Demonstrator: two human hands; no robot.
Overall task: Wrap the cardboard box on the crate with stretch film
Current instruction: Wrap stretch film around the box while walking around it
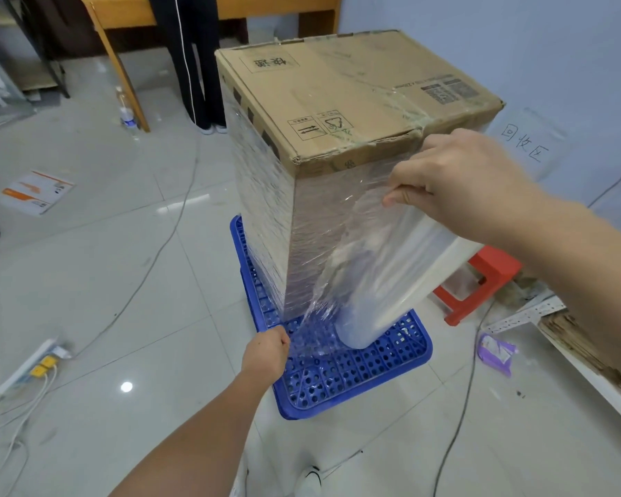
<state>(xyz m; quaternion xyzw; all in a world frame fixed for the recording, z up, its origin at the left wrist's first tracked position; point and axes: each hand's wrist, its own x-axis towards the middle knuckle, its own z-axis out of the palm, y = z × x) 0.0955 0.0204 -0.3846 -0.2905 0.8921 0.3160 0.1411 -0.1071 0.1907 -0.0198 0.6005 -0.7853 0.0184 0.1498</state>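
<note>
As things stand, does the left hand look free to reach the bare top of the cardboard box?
Probably not yet. The left hand is low by the blue crate, pinching the stretch film; it would have to let go first. Above it the way looks open to the cardboard box top.

Right hand (pixel 459 181) holds the film roll (pixel 391 281) beside the box (pixel 337 102); left hand (pixel 266 353) pinches film.

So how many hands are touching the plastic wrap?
2. The right hand holds the top of the stretch film roll beside the cardboard box; the left hand pinches the film near the blue crate.
</note>
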